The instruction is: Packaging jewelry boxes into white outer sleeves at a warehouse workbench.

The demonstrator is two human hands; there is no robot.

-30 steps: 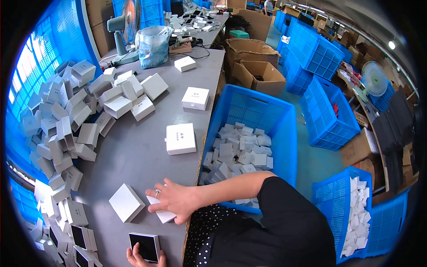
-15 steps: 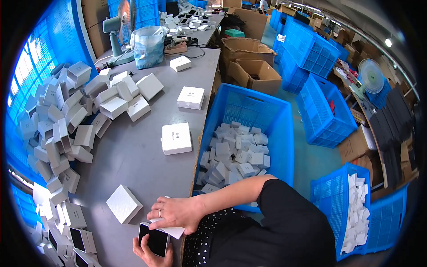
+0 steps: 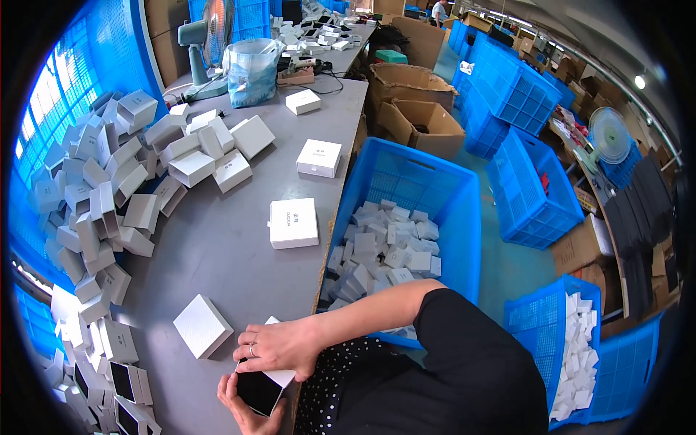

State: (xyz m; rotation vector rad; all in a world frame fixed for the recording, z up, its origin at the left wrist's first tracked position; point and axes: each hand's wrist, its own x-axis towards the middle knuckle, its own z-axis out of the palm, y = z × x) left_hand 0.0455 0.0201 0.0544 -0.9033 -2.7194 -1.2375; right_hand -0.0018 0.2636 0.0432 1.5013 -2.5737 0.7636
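Note:
At the near edge of the table my left hand (image 3: 246,409) grips a small white box drawer with a black inside (image 3: 259,392), fingers on one side and thumb on the other. My right hand (image 3: 279,348) lies over a white box sleeve (image 3: 281,377), which shows above the fingers and below the palm. Its fingertips reach the drawer's upper edge. Most of the sleeve is hidden, so I cannot tell whether it is joined to the drawer. A plain white box (image 3: 203,326) lies just left of my right hand.
A heap of open white sleeves (image 3: 109,203) lines the table's left side. Closed white boxes (image 3: 293,222) stand along the right edge. Beside the table is a blue crate (image 3: 457,217) of white boxes. A fan (image 3: 199,51) and plastic bag (image 3: 252,72) stand farther back.
The whole view has shifted slightly. My right fingers have moved a little down over the drawer's upper edge, and the drawer has tilted slightly. Both hands keep their hold.

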